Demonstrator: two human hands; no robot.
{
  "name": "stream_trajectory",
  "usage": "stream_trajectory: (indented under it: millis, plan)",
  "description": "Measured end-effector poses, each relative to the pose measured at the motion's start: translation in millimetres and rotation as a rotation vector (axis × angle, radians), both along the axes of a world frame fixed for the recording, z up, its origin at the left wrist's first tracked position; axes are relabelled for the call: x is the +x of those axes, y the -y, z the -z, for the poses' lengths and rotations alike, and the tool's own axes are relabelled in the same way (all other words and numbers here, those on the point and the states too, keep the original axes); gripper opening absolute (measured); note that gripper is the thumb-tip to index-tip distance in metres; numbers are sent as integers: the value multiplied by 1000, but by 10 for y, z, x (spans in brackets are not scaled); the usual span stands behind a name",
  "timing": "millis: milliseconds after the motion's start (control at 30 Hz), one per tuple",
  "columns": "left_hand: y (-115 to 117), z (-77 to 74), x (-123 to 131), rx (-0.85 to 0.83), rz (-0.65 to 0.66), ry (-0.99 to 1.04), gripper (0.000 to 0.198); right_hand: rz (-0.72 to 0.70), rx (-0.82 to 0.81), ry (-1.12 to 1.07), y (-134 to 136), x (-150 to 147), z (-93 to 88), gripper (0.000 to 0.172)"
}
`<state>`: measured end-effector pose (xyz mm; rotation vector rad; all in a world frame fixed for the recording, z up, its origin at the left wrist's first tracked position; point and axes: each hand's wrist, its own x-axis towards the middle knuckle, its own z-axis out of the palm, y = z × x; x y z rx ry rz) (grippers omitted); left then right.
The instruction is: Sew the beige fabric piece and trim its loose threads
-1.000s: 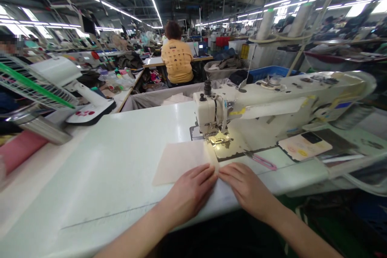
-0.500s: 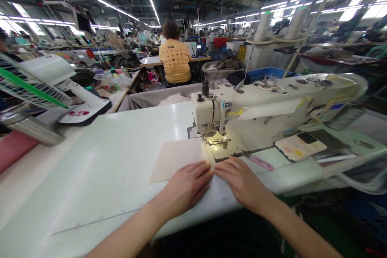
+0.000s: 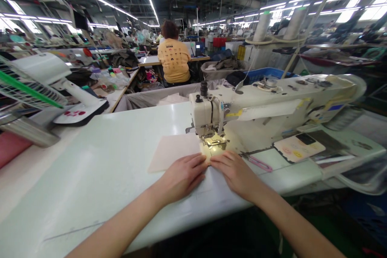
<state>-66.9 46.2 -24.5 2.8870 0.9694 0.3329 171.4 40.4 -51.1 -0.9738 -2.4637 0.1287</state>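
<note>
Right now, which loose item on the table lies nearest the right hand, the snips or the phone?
The pink-handled snips: they lie just right of the right hand, while the pale, patterned phone lies farther right, beyond them.

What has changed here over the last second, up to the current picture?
The pale fabric piece has moved forward, away from the person, further under the presser foot. The left hand and right hand moved forward with it, fingertips at its near edge. Neither visibly let go. The pink snips and phone stayed put.
</note>
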Motion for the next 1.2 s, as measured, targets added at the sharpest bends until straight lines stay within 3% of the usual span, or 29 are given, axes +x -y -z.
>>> stream_trajectory:
  millis: [667,967,1200]
  plan:
    - [-501,-19,-97,-46,1,38,35,121,-48,173,-384,-134,-91,39]
    - [-692,1,-108,-18,-5,52,36,137,-44,155,-403,-137,-81,34]
    - [-708,27,-115,-18,-8,88,36,147,-43,139,-400,-127,-16,35]
